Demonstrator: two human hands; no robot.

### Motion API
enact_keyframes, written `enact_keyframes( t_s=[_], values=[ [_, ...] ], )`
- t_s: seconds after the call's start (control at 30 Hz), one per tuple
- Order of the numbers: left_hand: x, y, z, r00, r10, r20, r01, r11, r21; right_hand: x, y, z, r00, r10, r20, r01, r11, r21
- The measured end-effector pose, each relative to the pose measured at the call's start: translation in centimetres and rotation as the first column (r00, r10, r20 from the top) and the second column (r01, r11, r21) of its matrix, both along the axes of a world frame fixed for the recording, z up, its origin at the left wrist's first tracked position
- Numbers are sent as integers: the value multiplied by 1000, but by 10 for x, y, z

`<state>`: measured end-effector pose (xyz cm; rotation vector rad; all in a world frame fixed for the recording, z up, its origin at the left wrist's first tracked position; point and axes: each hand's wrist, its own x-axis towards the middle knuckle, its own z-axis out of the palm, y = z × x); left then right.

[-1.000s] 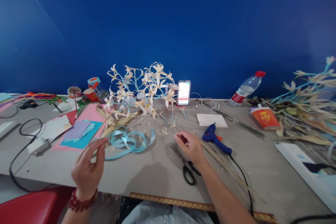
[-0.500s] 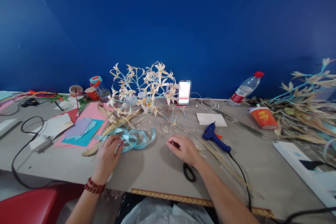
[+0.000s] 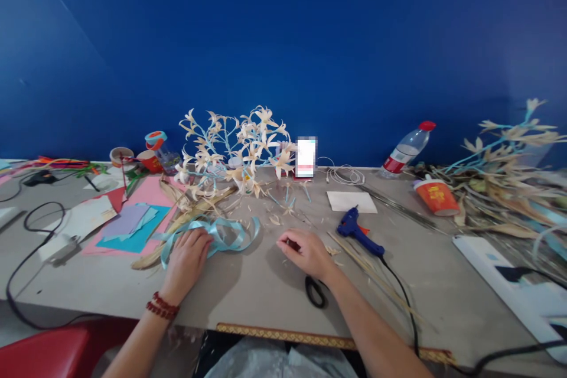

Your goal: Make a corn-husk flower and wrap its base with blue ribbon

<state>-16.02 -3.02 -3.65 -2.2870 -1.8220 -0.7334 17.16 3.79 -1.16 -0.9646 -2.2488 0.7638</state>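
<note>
Loops of light blue ribbon (image 3: 239, 235) lie on the table, and my left hand (image 3: 189, 254) is over their left part, fingers curled down on the ribbon. The ribbon passes under it, and the fingertips are partly hidden. My right hand (image 3: 305, 253) rests near the table's middle, thumb and fingers pressed together. Something dark shows between them, too small to name. Just below this hand lies a black loop handle, seemingly of scissors (image 3: 315, 293); the rest is hidden. Behind both hands stand pale flowers (image 3: 254, 150) on light blue stems.
Right of my right hand lies a blue glue gun (image 3: 359, 233) with its cord, beside thin sticks (image 3: 367, 266). A power strip (image 3: 500, 289), a red paper cup (image 3: 436, 196) and a tilted bottle (image 3: 407, 150) are further right. Coloured paper (image 3: 133, 236) lies left; a lit phone (image 3: 306, 156) stands behind.
The view has shifted slightly to the right. My left hand has moved a little further over the ribbon. The right hand keeps its closed pose.
</note>
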Motion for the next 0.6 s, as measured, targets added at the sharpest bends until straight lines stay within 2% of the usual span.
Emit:
enact_keyframes(
  t_s=[0.07, 0.13, 0.2, 0.27, 0.33, 0.37, 0.43, 0.5, 0.6],
  values=[
    [-7, -4, -2, 995, 18, 96, -23, 998, 50, 0, 0, 0, 1000, 1, -11, -1, 1000, -4],
    [-13, -9, -2, 964, 71, 256, -99, 991, 95, -1, 0, 0, 1000, 7, -20, -7, 1000, -7],
    [-14, -11, 4, 887, 143, 440, -224, 965, 138, -1, 0, 0, 1000, 15, -27, -16, 1000, -10],
    [-14, -10, 15, 824, 194, 532, -331, 927, 175, -1, -1, 4, 999, 22, -32, -22, 1000, -11],
    [-14, -6, 29, 857, 240, 455, -350, 921, 174, 1, -2, 11, 999, 22, -34, -23, 1000, -12],
    [-16, -5, 35, 904, 266, 335, -321, 939, 120, 2, -3, 16, 999, 20, -32, -20, 1000, -12],
    [-25, -4, 46, 972, 225, 65, -222, 974, -50, 8, -6, 29, 1000, 7, -27, -7, 1000, -9],
    [-37, -8, 55, 984, 146, -103, -164, 968, -190, 16, -10, 43, 999, -22, -38, 23, 1000, 7],
    [-52, -22, 69, 975, 109, -196, -150, 967, -208, 29, -18, 60, 992, -96, -85, 100, 994, 46]
  ],
)
